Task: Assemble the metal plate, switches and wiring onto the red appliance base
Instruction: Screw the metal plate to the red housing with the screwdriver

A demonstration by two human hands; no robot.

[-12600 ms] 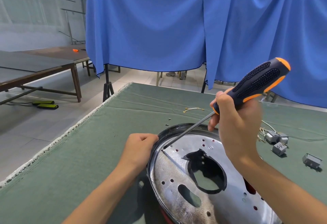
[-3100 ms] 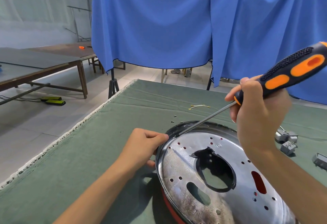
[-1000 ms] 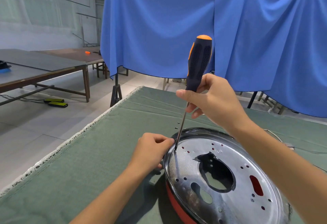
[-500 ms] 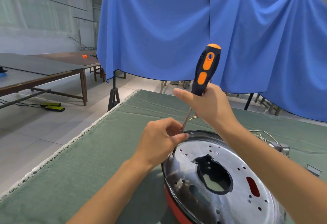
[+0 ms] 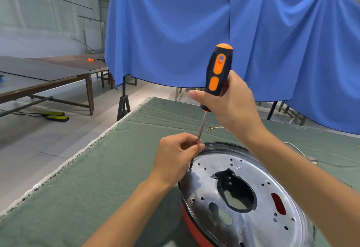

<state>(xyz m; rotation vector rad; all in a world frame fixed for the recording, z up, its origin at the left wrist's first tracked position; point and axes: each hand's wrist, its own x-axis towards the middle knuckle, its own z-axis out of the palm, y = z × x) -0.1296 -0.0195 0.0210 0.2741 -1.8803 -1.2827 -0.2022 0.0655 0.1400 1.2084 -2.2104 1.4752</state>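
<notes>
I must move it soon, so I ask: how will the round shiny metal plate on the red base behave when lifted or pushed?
The round shiny metal plate is probably stiff: its face looks flat and even. It may be light for its size, being thin sheet pierced with many holes. It could slide or tip, since it sits tilted on the red appliance base, and its polished surface looks slippery.

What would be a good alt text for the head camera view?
A right hand holds an orange-black screwdriver upright, tip on a round metal plate over a red base. The left hand pinches its shaft, on a green cloth.
</notes>
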